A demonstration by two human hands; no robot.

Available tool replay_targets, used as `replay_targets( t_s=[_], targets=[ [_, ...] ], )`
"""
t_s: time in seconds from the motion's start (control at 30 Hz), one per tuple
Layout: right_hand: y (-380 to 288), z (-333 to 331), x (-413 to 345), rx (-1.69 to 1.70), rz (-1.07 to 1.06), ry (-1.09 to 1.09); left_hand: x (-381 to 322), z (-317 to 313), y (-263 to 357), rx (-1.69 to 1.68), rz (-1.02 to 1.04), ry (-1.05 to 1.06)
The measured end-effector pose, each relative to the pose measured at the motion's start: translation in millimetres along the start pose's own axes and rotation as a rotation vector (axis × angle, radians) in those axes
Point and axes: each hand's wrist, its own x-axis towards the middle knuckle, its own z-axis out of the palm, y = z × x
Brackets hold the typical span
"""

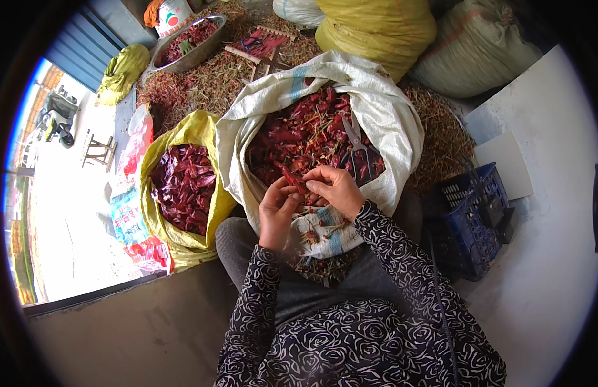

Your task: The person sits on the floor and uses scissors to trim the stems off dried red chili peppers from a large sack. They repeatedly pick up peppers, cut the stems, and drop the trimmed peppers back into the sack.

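Between my two hands is a dried red chili pepper, held over the near rim of a white woven sack. My left hand grips it from the left, while my right hand pinches it from the right with thumb and forefinger. Dried chilies with loose stems fill the sack. A pair of scissors with black handles lies on them, blades pointing away. Stem bits lie on the sack's folded edge across my lap.
At left stands a yellow sack of dark red chilies. A blue plastic crate sits at right. Beyond are a metal basin, a small folding stool, stem litter and full sacks.
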Motion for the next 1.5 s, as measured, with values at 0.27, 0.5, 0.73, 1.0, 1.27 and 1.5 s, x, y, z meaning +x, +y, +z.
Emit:
replay_targets(
  t_s=[0.27,0.5,0.73,1.0,1.27,1.5],
  targets=[
    [5.1,-2.3,-4.9,0.028,0.015,0.059,-13.0,12.0,23.4,0.302,0.181,0.047],
    [1.7,5.9,-12.3,0.139,-0.059,0.07,-13.3,7.3,21.0,-0.073,-0.092,0.013],
    [-0.4,3.2,-18.9,-0.116,-0.239,0.001,-14.1,-6.2,24.3,-0.502,-0.291,-0.041],
    [-5.6,16.0,-17.3,-0.141,-0.222,0.054,-17.7,-5.8,19.3,-0.487,-0.343,-0.116],
    [-14.2,23.1,-24.4,-0.586,-0.471,0.219,-26.6,10.3,23.5,-0.034,-0.204,-0.077],
    [-12.9,30.7,-23.8,-0.549,-0.597,0.296,-26.5,14.9,27.7,-0.468,-0.369,-0.141]
  ],
)
